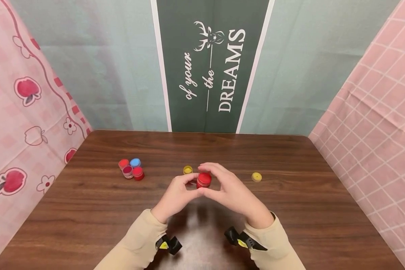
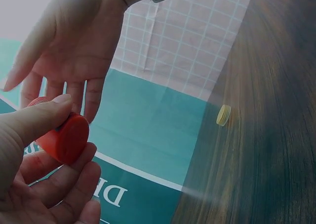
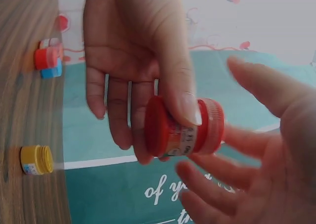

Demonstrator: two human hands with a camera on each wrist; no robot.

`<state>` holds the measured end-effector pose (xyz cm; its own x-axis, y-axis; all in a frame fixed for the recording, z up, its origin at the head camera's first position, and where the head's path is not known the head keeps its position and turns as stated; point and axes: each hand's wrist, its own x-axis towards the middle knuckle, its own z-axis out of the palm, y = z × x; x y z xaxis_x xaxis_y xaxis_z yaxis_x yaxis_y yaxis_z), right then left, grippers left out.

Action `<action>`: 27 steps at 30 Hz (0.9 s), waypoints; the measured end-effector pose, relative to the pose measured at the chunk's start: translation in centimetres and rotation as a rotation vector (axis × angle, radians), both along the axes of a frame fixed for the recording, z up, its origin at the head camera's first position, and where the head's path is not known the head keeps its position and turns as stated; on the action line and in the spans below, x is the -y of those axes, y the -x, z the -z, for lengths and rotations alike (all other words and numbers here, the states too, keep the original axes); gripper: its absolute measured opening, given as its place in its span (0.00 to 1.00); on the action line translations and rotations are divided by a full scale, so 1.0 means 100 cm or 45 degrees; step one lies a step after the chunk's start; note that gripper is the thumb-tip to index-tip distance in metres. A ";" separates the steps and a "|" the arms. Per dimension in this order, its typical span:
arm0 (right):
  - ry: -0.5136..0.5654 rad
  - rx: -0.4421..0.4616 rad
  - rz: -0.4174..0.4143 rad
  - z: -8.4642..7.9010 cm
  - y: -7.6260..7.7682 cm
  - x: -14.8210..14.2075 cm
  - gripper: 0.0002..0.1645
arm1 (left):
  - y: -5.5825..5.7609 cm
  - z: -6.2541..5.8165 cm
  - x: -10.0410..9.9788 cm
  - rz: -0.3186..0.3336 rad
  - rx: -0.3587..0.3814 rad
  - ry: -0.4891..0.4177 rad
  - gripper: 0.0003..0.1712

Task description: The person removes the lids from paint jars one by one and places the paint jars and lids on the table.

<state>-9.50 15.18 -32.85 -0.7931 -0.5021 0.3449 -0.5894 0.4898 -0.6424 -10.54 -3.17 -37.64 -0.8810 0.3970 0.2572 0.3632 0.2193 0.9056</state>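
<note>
Both hands meet over the table around a small red paint jar (image 1: 204,180). My left hand (image 1: 179,193) pinches the jar between thumb and fingers. In the right wrist view the jar lies sideways in this grip, with a printed label (image 3: 180,139) and a ribbed cap (image 3: 214,126). My right hand (image 1: 230,188) curves loosely around the jar's other side, its thumb and fingers spread apart near the cap. An uncapped yellow jar (image 1: 188,170) stands just beyond the left hand, its screw thread showing in the right wrist view. A yellow lid (image 1: 256,177) lies to the right.
A cluster of small jars stands on the left: an orange-red jar (image 1: 123,164), a blue jar (image 1: 135,162), a dark pink jar (image 1: 127,172) and a red jar (image 1: 138,173). The wooden table (image 1: 290,210) ends at a green cloth (image 1: 121,75) behind.
</note>
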 end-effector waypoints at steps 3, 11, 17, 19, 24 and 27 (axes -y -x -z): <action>-0.026 -0.052 0.136 0.002 0.000 0.004 0.29 | 0.000 0.000 -0.001 0.016 0.009 0.002 0.19; -0.041 -0.065 0.140 0.003 0.000 0.005 0.22 | 0.000 0.000 -0.002 0.027 0.038 -0.018 0.17; 0.050 -0.013 -0.157 0.001 0.002 0.000 0.21 | 0.001 0.001 0.000 0.020 -0.004 -0.017 0.21; 0.079 0.035 -0.204 0.001 0.002 0.000 0.21 | 0.001 0.001 0.000 0.032 0.001 -0.037 0.23; 0.147 0.136 -0.145 -0.001 0.001 -0.001 0.19 | 0.002 0.002 0.000 0.032 0.020 -0.044 0.24; 0.114 0.064 0.020 0.000 0.002 0.001 0.21 | 0.002 0.001 0.000 0.011 0.010 -0.019 0.21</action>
